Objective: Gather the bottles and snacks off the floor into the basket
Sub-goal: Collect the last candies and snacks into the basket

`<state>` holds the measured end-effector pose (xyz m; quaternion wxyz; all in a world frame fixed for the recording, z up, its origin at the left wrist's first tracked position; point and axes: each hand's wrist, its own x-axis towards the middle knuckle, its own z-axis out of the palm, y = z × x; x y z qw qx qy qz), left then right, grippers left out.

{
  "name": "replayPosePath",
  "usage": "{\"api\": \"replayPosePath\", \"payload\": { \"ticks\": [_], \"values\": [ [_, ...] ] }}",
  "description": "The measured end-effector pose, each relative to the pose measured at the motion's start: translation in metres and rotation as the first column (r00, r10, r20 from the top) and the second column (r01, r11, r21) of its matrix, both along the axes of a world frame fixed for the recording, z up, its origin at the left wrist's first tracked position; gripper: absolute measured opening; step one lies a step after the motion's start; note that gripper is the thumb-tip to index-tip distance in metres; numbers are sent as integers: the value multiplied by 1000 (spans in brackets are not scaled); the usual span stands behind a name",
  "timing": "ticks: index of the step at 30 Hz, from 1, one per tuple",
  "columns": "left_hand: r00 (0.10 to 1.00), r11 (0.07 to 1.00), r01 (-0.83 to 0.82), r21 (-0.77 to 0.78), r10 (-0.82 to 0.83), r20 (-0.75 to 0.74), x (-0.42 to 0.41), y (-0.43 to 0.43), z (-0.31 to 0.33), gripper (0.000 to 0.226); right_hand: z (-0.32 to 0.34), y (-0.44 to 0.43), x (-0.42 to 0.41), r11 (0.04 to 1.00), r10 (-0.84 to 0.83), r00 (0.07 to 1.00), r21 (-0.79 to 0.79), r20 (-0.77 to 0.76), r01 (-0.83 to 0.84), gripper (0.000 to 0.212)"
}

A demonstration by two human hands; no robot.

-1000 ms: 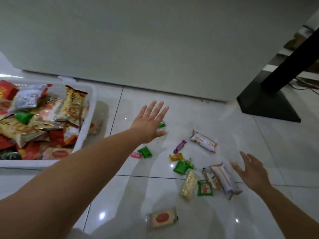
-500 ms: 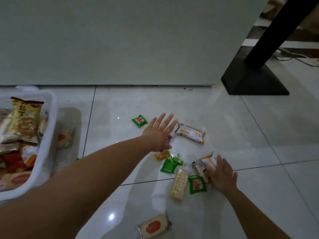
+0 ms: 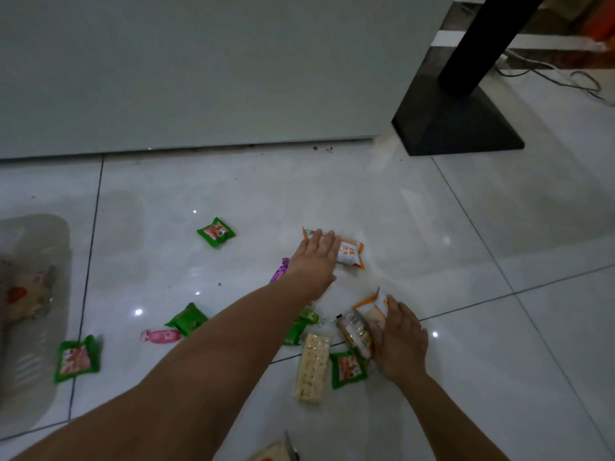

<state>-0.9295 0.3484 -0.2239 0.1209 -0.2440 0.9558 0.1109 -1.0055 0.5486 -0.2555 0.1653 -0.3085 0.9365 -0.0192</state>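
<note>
Snacks lie scattered on the glossy white tile floor. My left hand (image 3: 316, 257) rests flat, fingers together, on a white and orange snack packet (image 3: 351, 254). My right hand (image 3: 399, 341) is curled over a second orange and white packet (image 3: 371, 306) and touches a clear biscuit pack (image 3: 354, 331). Between my arms lie a pale cracker pack (image 3: 312, 367) and a green packet (image 3: 347, 367). More green packets (image 3: 216, 231) (image 3: 187, 319) (image 3: 77, 359), a pink candy (image 3: 159, 336) and a purple candy (image 3: 279, 271) lie to the left. The basket itself is out of view.
A blurred reflection of the basket (image 3: 33, 294) shows on the tiles at the left edge. A pale wall panel (image 3: 199, 78) closes the back. A black stand base (image 3: 456, 128) sits at back right, with cables (image 3: 565, 78) behind. Another packet (image 3: 273, 454) peeks in at the bottom edge.
The view has swung right, so the basket left the frame. My left hand reached forward and came down on the far white and orange packet. My right hand stays on the near packet.
</note>
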Motion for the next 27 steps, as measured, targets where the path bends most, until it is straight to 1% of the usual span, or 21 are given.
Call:
{"api": "replayPosePath", "payload": {
  "ticks": [3,4,6,8,10,13,16,18,20,21,24,27],
  "values": [
    [1000,994,21,-106,-21,0,-1,1,2,64,3,0,1,1000,3,1000,13,1,-3,64],
    [1000,993,2,-120,0,13,2,1,4,66,4,0,1,1000,10,1000,23,8,-10,65],
    [998,994,-38,-101,43,47,9,0,4,71,7,-1,0,999,15,999,32,40,-16,65],
    [993,996,-64,-68,70,99,18,-2,3,69,10,-2,-4,999,27,996,34,83,-30,66],
    [984,992,-94,-87,106,141,29,-4,5,59,12,-3,-10,998,35,989,46,145,-42,70],
    [981,984,-112,-140,132,144,47,-10,17,49,22,-4,-16,992,53,971,96,233,-78,75],
    [983,973,-166,-160,177,55,75,-25,45,47,37,-5,-22,987,105,969,97,224,-130,67],
    [971,952,-238,-190,239,-21,102,-43,68,46,52,-14,-23,985,141,975,77,172,-156,63],
    [947,921,-321,-221,313,-74,139,-65,96,48,73,-38,-20,979,196,972,30,131,-202,61],
    [931,901,-365,-236,349,-106,162,-76,112,48,85,-56,-14,972,233,963,-10,136,-234,61],
    [849,811,-523,-261,469,-244,245,-103,164,49,124,-125,24,921,388,904,-120,182,-371,59],
    [763,694,-647,-316,577,-293,344,-116,207,51,159,-199,88,838,532,836,-230,138,-495,58]
  ]
}}
